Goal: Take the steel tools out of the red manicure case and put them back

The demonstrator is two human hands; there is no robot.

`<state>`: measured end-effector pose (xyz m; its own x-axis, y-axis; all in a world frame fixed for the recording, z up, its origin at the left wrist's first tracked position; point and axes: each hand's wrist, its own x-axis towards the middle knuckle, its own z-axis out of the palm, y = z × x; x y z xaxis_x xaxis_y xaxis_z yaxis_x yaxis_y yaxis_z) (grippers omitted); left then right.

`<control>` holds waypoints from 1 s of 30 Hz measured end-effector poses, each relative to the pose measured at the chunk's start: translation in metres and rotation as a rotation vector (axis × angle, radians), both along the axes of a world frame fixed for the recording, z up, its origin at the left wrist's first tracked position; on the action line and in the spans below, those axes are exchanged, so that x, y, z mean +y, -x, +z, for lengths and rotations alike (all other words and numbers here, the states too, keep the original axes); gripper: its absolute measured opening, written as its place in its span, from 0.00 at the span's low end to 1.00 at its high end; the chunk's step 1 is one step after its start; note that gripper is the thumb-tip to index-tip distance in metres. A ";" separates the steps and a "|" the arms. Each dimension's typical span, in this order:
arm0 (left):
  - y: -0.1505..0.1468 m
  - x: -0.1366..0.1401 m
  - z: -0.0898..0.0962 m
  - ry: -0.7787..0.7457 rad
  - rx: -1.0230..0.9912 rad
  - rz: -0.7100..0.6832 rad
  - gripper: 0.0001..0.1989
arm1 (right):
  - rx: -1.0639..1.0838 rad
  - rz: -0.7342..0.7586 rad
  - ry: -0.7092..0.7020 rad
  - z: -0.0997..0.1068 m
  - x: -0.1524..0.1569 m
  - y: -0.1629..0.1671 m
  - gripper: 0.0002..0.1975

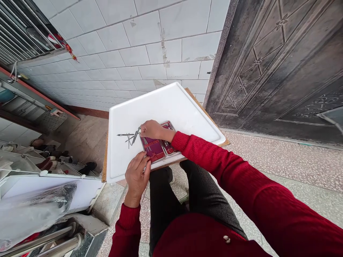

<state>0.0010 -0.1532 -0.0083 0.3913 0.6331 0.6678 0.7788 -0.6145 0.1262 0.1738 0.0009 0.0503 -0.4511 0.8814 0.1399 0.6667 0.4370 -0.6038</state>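
Note:
An open manicure case point(155, 151) with a purple-red lining lies near the front edge of a white board point(160, 101). Several slots in its left half hold slim metal tools; its right half point(168, 146) shows more small metal pieces, partly covered by my wrist. My left hand point(138, 173) grips the case's near left corner, thumb and fingers against the edge. Over the case's far left corner, my right hand point(151, 129) is closed in a pinch on the end of a slim metal manicure tool point(136, 135). Beside it several thin metal tools point(127, 137) lie loosely crossed on the board.
The white board rests on a brown wooden panel point(105, 157) above my knees. Beyond it stands a white tiled wall point(150, 53), with a dark metal door point(257, 71) on the right. Shoes point(48, 164) and a plastic-wrapped bundle point(40, 210) are at the left.

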 end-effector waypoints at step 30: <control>-0.006 -0.006 -0.001 -0.020 -0.008 0.053 0.08 | 0.190 -0.137 -0.065 -0.016 0.006 0.000 0.10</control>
